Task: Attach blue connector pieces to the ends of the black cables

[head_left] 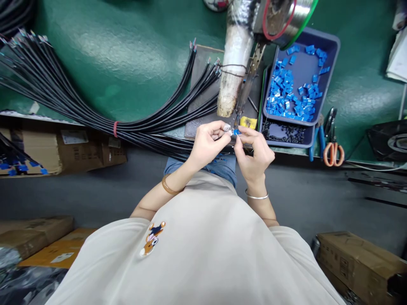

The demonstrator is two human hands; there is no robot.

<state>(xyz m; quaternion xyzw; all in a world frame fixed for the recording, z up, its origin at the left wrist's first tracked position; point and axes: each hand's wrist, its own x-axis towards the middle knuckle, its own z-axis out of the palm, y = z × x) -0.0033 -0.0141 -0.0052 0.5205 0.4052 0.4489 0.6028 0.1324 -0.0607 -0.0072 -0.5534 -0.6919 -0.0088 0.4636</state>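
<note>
Both hands meet at the table's front edge, below the tip of a wrapped white tube. A small blue connector [236,132] sits between their fingertips. My right hand [255,153] pinches it from the right with thumb and forefinger. From the left, my left hand [208,142] is closed in a pinch against its end, with something white at the fingertips; what those fingers grip is too small to make out. Black cables [146,127], tied with a red band [115,128], run from the left toward my hands, some of their ends passing below the left hand.
A blue-grey tray [333,46] of loose blue connectors overlaps a bin of small black parts [282,132]. Blue-handled pliers [321,137] and orange-handled scissors [333,153] lie right of it. The wrapped tube [233,63] and a solder-wire spool [297,19] stand above my hands. Cardboard boxes [79,148] sit lower left.
</note>
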